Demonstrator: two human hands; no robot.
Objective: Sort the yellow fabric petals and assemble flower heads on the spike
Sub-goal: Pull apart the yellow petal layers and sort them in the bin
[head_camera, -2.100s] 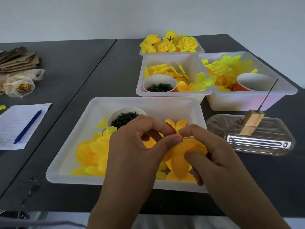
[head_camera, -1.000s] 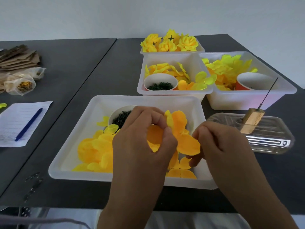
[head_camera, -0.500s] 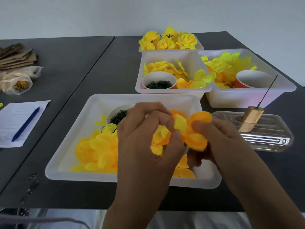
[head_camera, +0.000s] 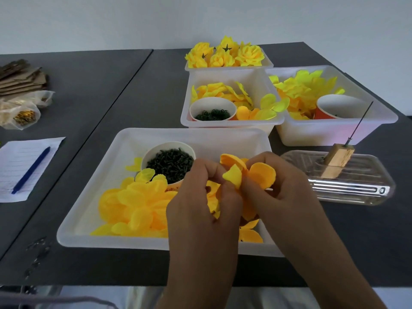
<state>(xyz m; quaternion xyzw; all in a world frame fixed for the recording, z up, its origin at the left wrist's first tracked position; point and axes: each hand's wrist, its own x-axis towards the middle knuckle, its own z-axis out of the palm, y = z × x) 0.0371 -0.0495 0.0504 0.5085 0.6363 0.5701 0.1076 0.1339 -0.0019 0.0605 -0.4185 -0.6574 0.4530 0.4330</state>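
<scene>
Petals (head_camera: 259, 177) now lifted clear of tray (head_camera: 89, 219), both hands (head_camera: 200, 197) (head_camera: 283, 192) pinching them; spike (head_camera: 359, 126) still bare; separating continues.

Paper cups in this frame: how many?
3. One white paper cup of dark green pieces sits in the near tray, one in the middle bin, one orange-sided in the right bin. Petals may hide more.

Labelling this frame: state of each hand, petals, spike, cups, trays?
left hand: pinching petal piece
right hand: pinching petal piece
petal piece: held above near tray
near tray: loose petals inside
spike: bare, tilted
near cup: upright, full
far tray: holds finished flowers
</scene>
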